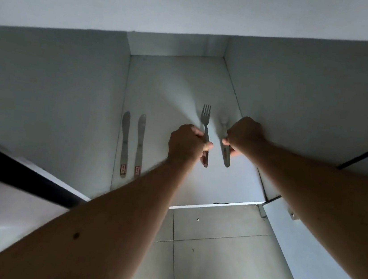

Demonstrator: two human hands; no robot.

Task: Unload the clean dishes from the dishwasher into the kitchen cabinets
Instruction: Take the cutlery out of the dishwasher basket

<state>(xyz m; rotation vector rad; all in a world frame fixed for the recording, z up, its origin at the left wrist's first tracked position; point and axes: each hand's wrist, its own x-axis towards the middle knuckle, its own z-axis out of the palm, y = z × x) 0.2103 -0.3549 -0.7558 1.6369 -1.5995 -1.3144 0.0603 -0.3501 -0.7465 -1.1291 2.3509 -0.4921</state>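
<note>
Both my arms reach into a low white cabinet (176,84). My left hand (186,143) grips a metal fork (205,118) by its handle, tines pointing to the back, just over the cabinet floor. My right hand (244,133) pinches a second metal utensil (226,155) by its handle; its head is blurred and partly hidden by the hand, so I cannot tell its kind. Two metal table knives (125,145) (140,145) with red labels on their handles lie side by side along the cabinet's left wall.
The cabinet's side walls (66,105) rise on the left and right. An open white door with a dark edge (16,176) juts in at the lower left. Grey floor tiles (220,261) lie below the cabinet's front edge.
</note>
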